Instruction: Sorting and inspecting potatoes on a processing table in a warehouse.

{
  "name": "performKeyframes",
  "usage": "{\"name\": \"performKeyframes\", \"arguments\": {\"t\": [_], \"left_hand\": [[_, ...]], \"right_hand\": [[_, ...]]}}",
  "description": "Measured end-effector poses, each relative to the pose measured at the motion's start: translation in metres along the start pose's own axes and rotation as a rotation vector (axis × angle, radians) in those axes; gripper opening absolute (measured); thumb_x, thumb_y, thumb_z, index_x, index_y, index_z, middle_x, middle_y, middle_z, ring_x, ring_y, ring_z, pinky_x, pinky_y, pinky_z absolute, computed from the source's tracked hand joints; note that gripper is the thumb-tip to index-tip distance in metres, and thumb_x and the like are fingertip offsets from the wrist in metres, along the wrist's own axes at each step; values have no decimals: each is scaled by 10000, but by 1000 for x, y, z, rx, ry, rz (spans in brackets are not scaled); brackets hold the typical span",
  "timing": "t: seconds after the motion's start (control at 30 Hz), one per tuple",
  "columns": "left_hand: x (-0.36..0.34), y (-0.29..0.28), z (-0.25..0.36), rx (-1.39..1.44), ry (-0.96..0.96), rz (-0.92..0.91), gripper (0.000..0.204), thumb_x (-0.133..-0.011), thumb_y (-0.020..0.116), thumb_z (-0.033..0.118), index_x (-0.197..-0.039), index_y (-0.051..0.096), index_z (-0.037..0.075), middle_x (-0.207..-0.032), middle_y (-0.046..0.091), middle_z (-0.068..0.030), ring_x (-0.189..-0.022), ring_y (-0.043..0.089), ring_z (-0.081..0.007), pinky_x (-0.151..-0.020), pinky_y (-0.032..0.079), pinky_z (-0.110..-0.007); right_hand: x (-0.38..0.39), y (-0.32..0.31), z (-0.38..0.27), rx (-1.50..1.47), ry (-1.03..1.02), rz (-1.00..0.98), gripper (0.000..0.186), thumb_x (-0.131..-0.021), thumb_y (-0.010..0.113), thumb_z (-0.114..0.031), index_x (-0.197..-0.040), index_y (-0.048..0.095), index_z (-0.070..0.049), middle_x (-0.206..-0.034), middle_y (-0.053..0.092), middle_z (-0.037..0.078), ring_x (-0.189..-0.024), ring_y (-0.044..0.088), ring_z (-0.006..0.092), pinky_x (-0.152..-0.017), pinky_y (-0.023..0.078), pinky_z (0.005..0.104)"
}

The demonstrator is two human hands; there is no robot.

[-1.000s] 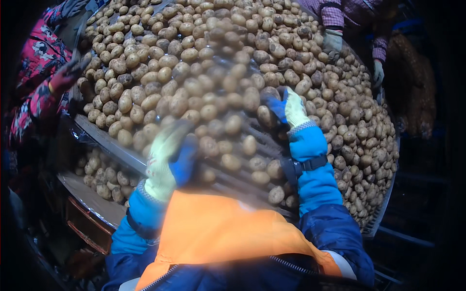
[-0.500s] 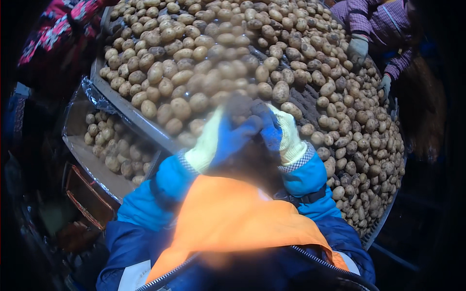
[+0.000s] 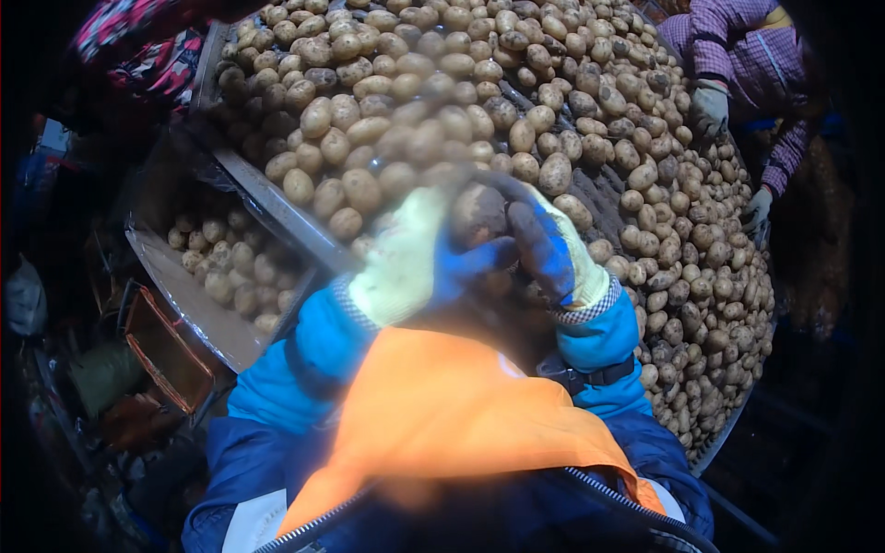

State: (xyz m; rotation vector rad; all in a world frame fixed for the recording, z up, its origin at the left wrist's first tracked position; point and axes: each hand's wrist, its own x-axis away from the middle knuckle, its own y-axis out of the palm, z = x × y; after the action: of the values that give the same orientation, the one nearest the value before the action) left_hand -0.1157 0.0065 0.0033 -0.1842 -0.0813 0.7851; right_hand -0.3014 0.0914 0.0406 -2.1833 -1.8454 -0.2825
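A brown, soil-darkened potato (image 3: pixel 477 214) is between my two gloved hands, close to my chest. My left hand (image 3: pixel 415 247), in a pale yellow and blue glove, curls around its left and near side. Against its right side rests my right hand (image 3: pixel 556 247), with bent blue fingers coated in dark soil. Both hands are closed on it. Blur and a smudge over the middle hide part of the fingertips. Just beyond my hands lies a wide heap of potatoes (image 3: pixel 362 191) on a sorting table.
A metal edge (image 3: pixel 277 205) slants along the table's left side. Beyond it, a plastic-lined box (image 3: pixel 189 300) holds more potatoes. A co-worker's gloved hand (image 3: pixel 710 109) reaches onto the heap at the right, the other hand (image 3: pixel 759 207) at the rim. Another person's patterned sleeve (image 3: pixel 152 60) shows far left.
My hands have turned and shifted slightly right, so the potato shows more plainly between them. The whole view has moved a little. The co-worker's hands at the right stay by the heap.
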Motion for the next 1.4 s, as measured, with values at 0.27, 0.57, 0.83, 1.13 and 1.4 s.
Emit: {"name": "performKeyframes", "arguments": {"t": [0.27, 0.57, 0.83, 1.13, 1.4], "left_hand": [[10, 2, -23, -176, 195, -120, 851, -802, 826, 194, -1530, 429, 5, -1326, 608, -261, -1245, 598, -401, -1020, 502, -453], [12, 6, 3, -187, 34, -39, 754, -851, 823, 329, -1473, 512, 37, -1256, 666, -232, -1139, 679, -346, -964, 544, -432], [-1, 11, -19, 282, -131, -35, 787, -866, 822, 335, -1500, 476, 23, -1350, 658, -202, -1203, 656, -259, -1002, 528, -386], [9, 3, -11, -1, -11, 20, 728, -831, 790, 244, -1467, 517, 18, -1282, 682, -210, -1145, 689, -285, -977, 542, -387], [9, 6, 23, 183, -273, -48, 611, -838, 775, 311, -1360, 620, 33, -1213, 709, -196, -1090, 699, -294, -969, 545, -382]], "right_hand": [[8, 14, -6, 348, -208, -14, 281, -997, 680, -247, -1156, 686, -14, -937, 738, 103, -871, 714, 213, -767, 571, 365], [-6, 17, 15, 240, -190, 228, 215, -1050, 586, -171, -986, 682, 10, -836, 707, 85, -717, 627, 126, -626, 516, 318], [2, 4, -2, 127, 61, 113, 254, -1058, 583, -239, -1119, 686, -15, -880, 695, 66, -780, 635, 140, -677, 512, 297], [11, 18, -3, 56, 45, -25, 405, -1019, 644, -190, -1348, 556, 29, -1194, 722, 171, -1057, 709, 202, -899, 569, 369], [1, 29, 26, -156, 16, 246, 299, -1036, 550, -190, -1252, 602, 11, -1007, 737, 118, -889, 708, 204, -754, 579, 334]]}}
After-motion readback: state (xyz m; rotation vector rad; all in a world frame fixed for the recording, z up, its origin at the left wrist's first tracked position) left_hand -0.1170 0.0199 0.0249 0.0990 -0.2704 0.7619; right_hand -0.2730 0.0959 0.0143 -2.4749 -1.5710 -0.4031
